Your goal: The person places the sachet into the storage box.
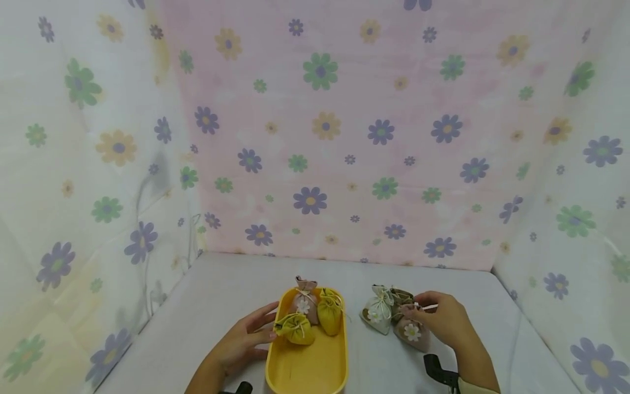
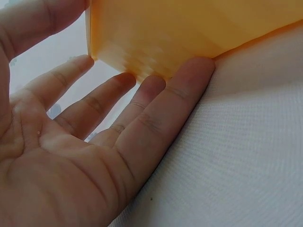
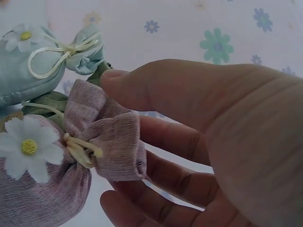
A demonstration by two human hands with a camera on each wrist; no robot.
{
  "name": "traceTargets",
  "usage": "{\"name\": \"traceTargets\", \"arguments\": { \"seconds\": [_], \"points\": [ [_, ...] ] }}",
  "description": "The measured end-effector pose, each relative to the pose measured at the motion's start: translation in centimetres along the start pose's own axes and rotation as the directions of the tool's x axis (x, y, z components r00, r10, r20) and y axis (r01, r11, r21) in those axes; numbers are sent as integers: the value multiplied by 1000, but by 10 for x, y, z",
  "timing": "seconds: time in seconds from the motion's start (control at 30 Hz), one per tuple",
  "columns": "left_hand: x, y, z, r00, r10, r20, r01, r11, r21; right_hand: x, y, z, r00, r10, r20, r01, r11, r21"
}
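Pink pouch [image 1: 417,340] lies on the table [image 1: 236,284] right of the tray, its ruffled neck pointing away from me and slightly left, its long axis slanting back toward me. The weave is ribbed, the body plump, with a white flower [image 3: 29,147] and a tied cord [image 3: 83,149]. My right hand [image 1: 443,317] is at the neck, thumb and fingers parted around it; I cannot tell whether they press the cloth. Just beside it sit a smooth pale pouch [image 1: 378,314], neck away from me, and a partly hidden green pouch [image 1: 402,297]. My left hand [image 1: 246,336] is spread, fingertips against the side of the yellow tray [image 1: 315,366], round-cornered and lengthwise to me. Inside are a second pink pouch [image 1: 301,314], neck away, and two yellow pouches [image 1: 297,331], one neck pointing left, one away. Flowered cloth [image 1: 344,164] hangs behind.
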State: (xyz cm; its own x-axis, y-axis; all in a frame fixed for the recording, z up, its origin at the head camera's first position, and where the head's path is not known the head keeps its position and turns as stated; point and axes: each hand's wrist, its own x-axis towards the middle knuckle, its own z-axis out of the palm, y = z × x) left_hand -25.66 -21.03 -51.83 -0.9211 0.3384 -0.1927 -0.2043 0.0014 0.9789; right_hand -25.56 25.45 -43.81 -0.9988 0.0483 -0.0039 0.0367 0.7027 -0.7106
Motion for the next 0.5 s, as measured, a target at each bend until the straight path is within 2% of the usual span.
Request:
{"name": "traceTargets", "arguments": {
  "seconds": [0.5],
  "points": [
    [2,-5,-3,1000,0,6,0,1000,0,5,11,7,1000,9,-21,-11,998,-64]
  ]
}}
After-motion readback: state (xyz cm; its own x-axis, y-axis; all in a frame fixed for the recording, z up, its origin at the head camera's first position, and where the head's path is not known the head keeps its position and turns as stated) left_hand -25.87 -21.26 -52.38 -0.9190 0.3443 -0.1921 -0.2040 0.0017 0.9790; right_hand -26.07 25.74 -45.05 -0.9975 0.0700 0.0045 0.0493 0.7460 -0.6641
